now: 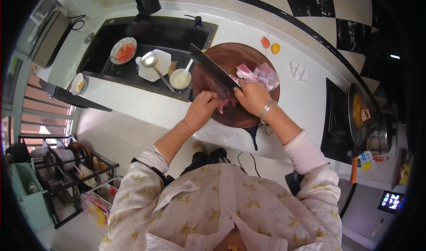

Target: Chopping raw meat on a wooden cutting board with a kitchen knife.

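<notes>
My right hand [253, 97] grips the handle of a dark-bladed cleaver [214, 66], whose blade slants up and left over a round wooden chopping board [229, 51]. At the board's near left, the fingertips of my left hand [203, 107] pinch some small pieces of raw meat [224, 105]. Larger chunks of raw meat [266, 76] lie on the board's right side, just beyond my right hand. Part of the meat beside the blade is hidden by the cleaver and my hand.
Left of the board is a black sink [109, 71] with a patterned bowl [123, 51], a metal ladle [149, 60] on a white container, and a white bowl with a spoon [180, 79]. Two small fruits [275, 48] lie behind the board. A lidded pan [356, 114] stands on the right cooktop.
</notes>
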`<action>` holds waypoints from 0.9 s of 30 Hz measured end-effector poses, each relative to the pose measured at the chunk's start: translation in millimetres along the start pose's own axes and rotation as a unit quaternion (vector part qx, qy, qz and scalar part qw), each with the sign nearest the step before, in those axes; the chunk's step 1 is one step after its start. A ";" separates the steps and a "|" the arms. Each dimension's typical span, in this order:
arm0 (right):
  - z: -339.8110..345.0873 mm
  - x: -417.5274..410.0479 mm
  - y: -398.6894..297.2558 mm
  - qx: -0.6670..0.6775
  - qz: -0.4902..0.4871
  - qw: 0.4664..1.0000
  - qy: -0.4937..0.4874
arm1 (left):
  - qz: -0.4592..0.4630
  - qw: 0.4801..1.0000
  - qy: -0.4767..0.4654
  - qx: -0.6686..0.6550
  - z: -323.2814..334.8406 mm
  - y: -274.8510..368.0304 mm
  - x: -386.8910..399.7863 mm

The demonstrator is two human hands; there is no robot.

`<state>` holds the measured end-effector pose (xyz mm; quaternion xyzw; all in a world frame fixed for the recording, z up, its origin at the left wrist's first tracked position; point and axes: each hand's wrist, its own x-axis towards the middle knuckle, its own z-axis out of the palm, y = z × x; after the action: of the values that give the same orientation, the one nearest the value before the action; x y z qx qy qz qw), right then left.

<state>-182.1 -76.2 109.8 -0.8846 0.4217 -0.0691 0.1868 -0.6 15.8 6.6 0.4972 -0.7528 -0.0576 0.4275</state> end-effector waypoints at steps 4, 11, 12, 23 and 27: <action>-17.6 -34.3 -7.7 0.006 -0.001 0.999 -0.044 | 0.012 1.000 0.010 0.013 -0.6 -0.6 -1.7; -18.4 -46.8 -15.9 -0.018 0.026 0.993 -0.117 | -0.016 1.000 0.012 0.006 -2.2 0.7 -4.3; -14.6 -43.1 -17.7 -0.025 0.020 0.993 -0.113 | -0.016 1.000 0.011 0.006 -1.8 1.2 -3.7; 8.7 5.1 -13.4 0.016 0.008 1.000 -0.014 | -0.024 1.000 0.014 -0.010 4.5 1.9 -3.4; -11.2 -28.4 -6.5 0.022 -0.004 0.998 -0.053 | -0.014 1.000 0.016 0.007 -1.8 5.5 -2.0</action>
<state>-198.6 -53.5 123.6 -0.8845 0.4058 -0.0317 0.2278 -2.9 20.8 9.4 0.5117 -0.7392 -0.0511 0.4350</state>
